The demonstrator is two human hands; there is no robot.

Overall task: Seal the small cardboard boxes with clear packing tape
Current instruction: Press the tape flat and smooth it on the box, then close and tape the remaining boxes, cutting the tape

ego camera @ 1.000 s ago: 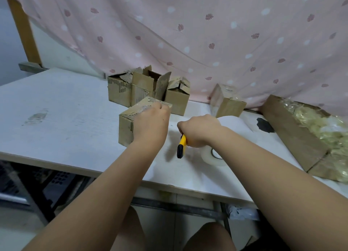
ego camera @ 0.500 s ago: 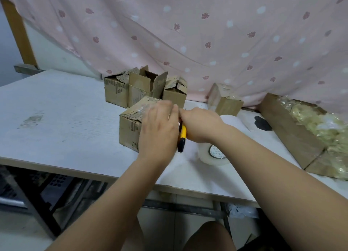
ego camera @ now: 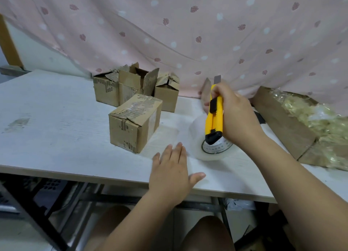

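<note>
A small cardboard box [ego camera: 134, 125] with clear tape across its closed top stands alone on the white table [ego camera: 56, 133]. To its right lies a roll of clear packing tape [ego camera: 211, 149]. My right hand [ego camera: 235, 116] grips a yellow utility knife [ego camera: 214, 116], blade end up, just above the roll. My left hand [ego camera: 173, 173] hovers flat with spread fingers over the table's front edge, between box and roll, holding nothing.
Three small boxes with open flaps [ego camera: 131, 84] cluster behind the taped one. Another box [ego camera: 206, 89] peeks out behind my right hand. A long cardboard tray of clear wrappers [ego camera: 301, 126] sits at the right. A pink curtain [ego camera: 188, 33] hangs along the table's back.
My left hand came off the taped box and drew back toward the front edge. My right hand lifted the knife upright and moved right, over the tape roll.
</note>
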